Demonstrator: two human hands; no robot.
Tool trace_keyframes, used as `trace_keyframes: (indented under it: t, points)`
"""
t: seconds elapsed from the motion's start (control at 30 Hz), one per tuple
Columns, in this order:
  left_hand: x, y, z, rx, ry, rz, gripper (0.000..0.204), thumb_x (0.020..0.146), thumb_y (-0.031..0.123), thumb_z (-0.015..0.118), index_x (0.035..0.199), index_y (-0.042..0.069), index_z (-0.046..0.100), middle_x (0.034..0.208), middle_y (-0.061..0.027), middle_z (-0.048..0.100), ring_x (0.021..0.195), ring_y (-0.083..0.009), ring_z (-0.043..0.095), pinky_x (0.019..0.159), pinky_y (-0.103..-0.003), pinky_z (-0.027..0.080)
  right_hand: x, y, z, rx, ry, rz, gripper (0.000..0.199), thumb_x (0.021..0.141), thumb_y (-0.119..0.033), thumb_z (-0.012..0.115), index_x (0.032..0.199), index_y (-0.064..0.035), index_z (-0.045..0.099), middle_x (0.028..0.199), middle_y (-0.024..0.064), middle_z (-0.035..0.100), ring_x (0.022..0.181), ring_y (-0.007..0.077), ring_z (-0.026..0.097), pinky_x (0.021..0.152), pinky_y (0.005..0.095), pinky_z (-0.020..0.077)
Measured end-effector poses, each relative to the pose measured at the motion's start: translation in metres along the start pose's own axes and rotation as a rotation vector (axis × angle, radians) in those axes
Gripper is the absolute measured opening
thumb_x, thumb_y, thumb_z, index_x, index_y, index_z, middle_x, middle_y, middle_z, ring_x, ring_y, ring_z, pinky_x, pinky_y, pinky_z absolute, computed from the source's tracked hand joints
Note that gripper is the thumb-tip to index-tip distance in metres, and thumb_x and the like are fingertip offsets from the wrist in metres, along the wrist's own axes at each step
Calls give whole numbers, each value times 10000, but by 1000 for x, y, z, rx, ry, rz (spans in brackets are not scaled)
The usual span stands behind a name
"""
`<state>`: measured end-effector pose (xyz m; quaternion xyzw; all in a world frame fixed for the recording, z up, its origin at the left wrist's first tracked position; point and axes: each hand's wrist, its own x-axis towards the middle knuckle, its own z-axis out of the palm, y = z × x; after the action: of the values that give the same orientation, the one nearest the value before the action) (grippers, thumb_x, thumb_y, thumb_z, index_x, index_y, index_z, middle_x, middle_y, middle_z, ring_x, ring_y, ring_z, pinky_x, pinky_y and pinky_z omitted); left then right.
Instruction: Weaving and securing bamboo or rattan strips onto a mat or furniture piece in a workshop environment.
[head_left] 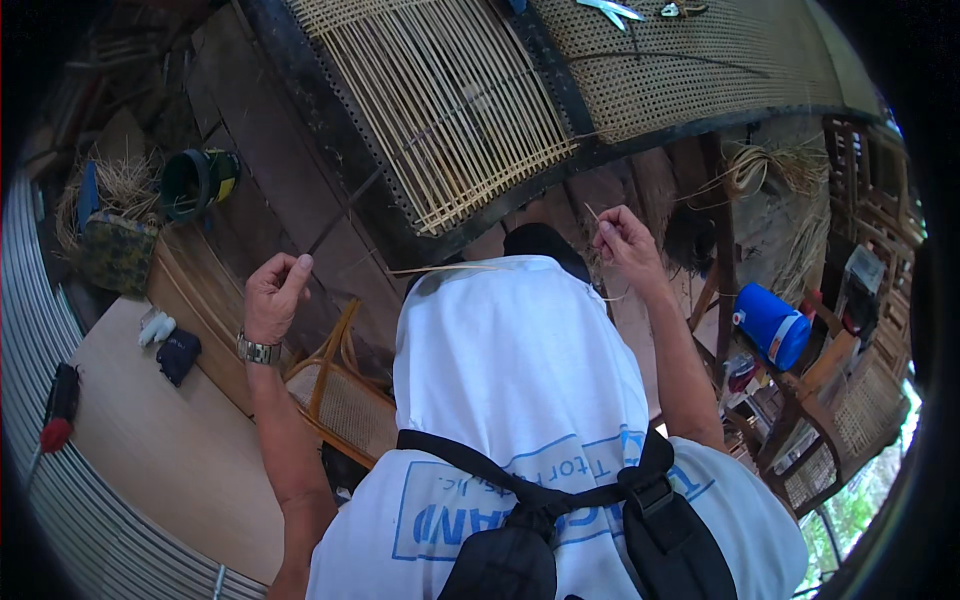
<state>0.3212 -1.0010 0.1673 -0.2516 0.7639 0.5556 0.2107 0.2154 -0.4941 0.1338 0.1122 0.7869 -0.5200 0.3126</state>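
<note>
In front of me is a dark-framed panel point(330, 140) with pale cane strands point(450, 110) stretched across it and a few crossing rows woven at its near edge. A long thin dark strip point(345, 212) runs through these strands and sticks out at the left. My left hand point(273, 297), with a watch on the wrist, pinches its outer end between thumb and fingers. On the right, my right hand point(628, 243) is closed in a pinch on a thin cane strand point(591, 211), whose short tip shows above the fingers. Another pale strand length point(440, 268) lies across my shirt front.
Finished cane webbing point(680, 75) spans the adjoining panel, with scissors point(610, 10) on top. Left are a dark green bucket point(185, 185) and a wooden board point(170, 420). A cane-seated chair point(345, 405) stands below my left hand. Right are a cane coil point(765, 170) and blue jug point(772, 325).
</note>
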Motion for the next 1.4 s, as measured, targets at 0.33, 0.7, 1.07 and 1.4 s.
trace_keyframes:
  t: [0.33,0.7,1.07,1.4]
  points:
    - [33,30,53,71,175,279,268,932,258,701,1039,15,672,831,0,677,718,-62,593,658,-226,483,1,-5,16,-123,-38,-13,97,1005,-119,542,1018,-28,575,818,29,577,676,91,517,623,246,460]
    - [66,43,73,150,177,312,299,903,310,729,1024,40,692,753,-11,670,673,-79,593,615,-246,486,-14,-6,20,-129,35,-21,98,1003,-121,549,996,-28,578,781,27,559,675,96,517,615,253,462]
    - [63,46,79,119,190,264,224,917,256,711,988,44,721,648,62,529,597,-28,437,526,-222,358,-1,1,12,-36,9,-4,96,1006,-140,565,990,-47,586,783,-12,540,690,65,502,617,218,441]
    - [66,59,77,194,230,280,224,921,254,704,985,40,718,656,62,541,606,-32,446,532,-222,364,2,0,2,-82,20,17,107,1010,-152,562,1000,-50,595,793,1,547,711,79,507,642,224,452]
